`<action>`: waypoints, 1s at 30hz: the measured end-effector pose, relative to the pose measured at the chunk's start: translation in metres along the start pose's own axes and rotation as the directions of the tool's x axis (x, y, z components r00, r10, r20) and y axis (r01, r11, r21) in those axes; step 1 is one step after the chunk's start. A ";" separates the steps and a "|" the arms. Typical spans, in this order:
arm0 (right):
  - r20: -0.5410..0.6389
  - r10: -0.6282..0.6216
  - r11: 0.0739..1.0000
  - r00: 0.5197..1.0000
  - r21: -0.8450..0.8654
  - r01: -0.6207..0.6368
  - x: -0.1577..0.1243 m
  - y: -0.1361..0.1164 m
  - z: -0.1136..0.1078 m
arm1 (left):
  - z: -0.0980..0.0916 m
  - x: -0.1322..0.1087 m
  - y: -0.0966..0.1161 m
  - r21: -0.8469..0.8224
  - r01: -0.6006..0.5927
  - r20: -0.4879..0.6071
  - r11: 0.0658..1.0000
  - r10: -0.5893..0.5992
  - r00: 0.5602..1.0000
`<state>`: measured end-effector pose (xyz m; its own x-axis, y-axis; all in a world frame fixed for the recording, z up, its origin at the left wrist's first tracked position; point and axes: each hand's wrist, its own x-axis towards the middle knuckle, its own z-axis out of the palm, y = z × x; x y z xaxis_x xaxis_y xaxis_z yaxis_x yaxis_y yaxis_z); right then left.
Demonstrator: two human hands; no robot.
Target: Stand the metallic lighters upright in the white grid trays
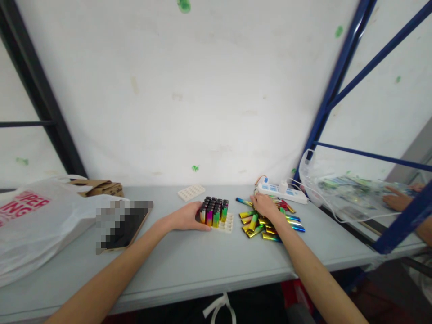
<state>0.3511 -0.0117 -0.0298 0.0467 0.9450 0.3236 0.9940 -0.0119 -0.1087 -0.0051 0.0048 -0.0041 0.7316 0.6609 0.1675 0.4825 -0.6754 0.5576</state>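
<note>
My left hand wraps the left side of a cream tray with round holes, its thumb along the front edge. Upright lighters with black tops and shiny coloured bodies stand packed in the tray's left part. Bare holes show along the right side. My right hand is over a loose pile of shiny metallic sleeves, gold, green, blue and red. Its fingers curl down at the pile's far left; what they pinch, if anything, is too small to make out.
A second cream tray lies behind. A power strip with cables is at the back right. A phone and white plastic bag lie left. Past the blue frame, another person's hand shows beside clear plastic.
</note>
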 end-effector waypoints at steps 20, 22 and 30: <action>-0.125 -0.067 0.880 0.990 0.460 0.118 0.010 -0.035 -0.006 | 0.000 -0.001 0.002 -0.013 -0.006 0.008 1.000 0.006 1.000; -0.085 -0.016 0.643 0.996 0.762 0.075 0.004 -0.048 -0.011 | 0.000 -0.001 0.001 -0.024 -0.004 0.007 1.000 0.004 1.000; 0.157 -0.091 0.131 0.983 0.981 -0.144 -0.023 -0.097 -0.029 | 0.000 -0.001 0.002 -0.039 0.010 0.020 0.999 -0.009 1.000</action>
<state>0.2564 -0.0421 0.0007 -0.0599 0.9817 0.1809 0.0264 0.1827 -0.9828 -0.0047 0.0032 -0.0028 0.7367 0.6603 0.1458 0.4706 -0.6555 0.5906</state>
